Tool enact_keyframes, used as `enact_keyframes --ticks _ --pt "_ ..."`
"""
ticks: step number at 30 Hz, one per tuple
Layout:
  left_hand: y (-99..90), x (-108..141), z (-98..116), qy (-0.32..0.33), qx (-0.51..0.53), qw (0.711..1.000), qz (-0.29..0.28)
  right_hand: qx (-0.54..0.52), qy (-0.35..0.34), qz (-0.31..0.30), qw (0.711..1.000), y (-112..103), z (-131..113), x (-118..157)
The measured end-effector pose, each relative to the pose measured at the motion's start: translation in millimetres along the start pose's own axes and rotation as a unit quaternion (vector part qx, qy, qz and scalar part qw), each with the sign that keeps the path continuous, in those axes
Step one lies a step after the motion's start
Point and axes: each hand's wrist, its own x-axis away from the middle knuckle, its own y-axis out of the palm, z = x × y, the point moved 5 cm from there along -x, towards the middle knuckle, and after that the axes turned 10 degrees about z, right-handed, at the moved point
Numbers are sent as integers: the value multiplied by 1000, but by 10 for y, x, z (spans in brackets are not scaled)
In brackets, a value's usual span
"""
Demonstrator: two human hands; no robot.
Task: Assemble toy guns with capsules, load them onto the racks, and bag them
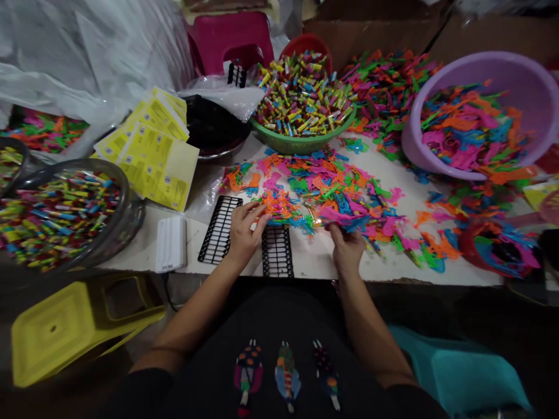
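Note:
My left hand is over the near left edge of a pile of small colourful plastic pieces, its fingers bent and apart beside an orange cluster. Under and beside it lie two black grid racks, one at the left and one in the middle. My right hand touches the pile's near edge, its fingers closed near a pink piece; what they hold is too small to make out.
A green basin of small tubes stands behind the pile, a purple tub at the right. Left are a white device, yellow sheets and a dark basin. A red bowl is near right.

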Motion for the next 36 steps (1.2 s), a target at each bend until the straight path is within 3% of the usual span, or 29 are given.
enact_keyframes --ticks 3,5,9,12,16,23,30,34,36 --pt "-78 116 99 8 32 999 25 17 -48 -114 992 238 20 256" --pt "-48 221 156 15 71 997 -9 42 -82 -171 981 377 113 376" --pt "143 471 100 -13 115 989 -95 77 -110 -205 969 522 294 411" --pt "247 593 -13 -30 91 990 -102 108 -133 -223 960 547 294 357" --pt "336 598 -15 25 32 993 -114 129 -158 -250 946 542 223 335" --pt "415 443 51 61 -45 992 -98 162 -59 -170 970 559 379 396" --pt "498 394 -26 40 -107 987 -110 280 -182 -181 925 738 311 420" --pt "420 412 -4 36 -75 991 -107 304 -212 -212 904 658 257 373" --pt "335 437 35 27 -41 995 -91 325 -225 -185 900 552 220 280"
